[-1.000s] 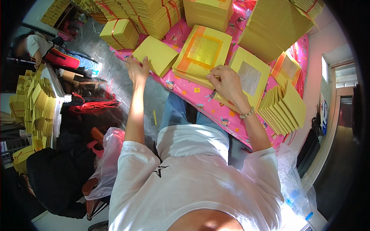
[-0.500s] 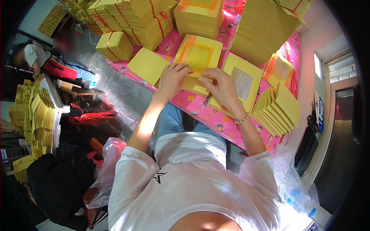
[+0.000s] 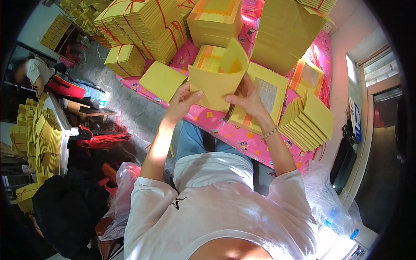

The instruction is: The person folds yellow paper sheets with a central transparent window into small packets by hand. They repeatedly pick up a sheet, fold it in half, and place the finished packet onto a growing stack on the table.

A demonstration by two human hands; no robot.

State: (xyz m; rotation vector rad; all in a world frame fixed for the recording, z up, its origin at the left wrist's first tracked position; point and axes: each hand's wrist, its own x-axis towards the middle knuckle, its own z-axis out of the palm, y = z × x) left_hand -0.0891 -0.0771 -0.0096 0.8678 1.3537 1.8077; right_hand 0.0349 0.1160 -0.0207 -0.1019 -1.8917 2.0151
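Upper left: stacks of yellow paper tied with red string (image 3: 143, 26) are sitting piled together.
Far left: a seated person in a white shirt (image 3: 37, 71) is bending forward.
Lower left: a black bag (image 3: 65, 216) is lying on the floor.
Lower right: a clear plastic bag (image 3: 327, 199) is slumping beside the pink patterned table cover (image 3: 225, 132).

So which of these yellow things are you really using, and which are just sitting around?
In use:
- folded yellow sheet, held up by left hand and right hand
- open sheet with silver square underneath

Lying about:
- tied yellow bundles
- fanned stack
- red string
- plastic bag
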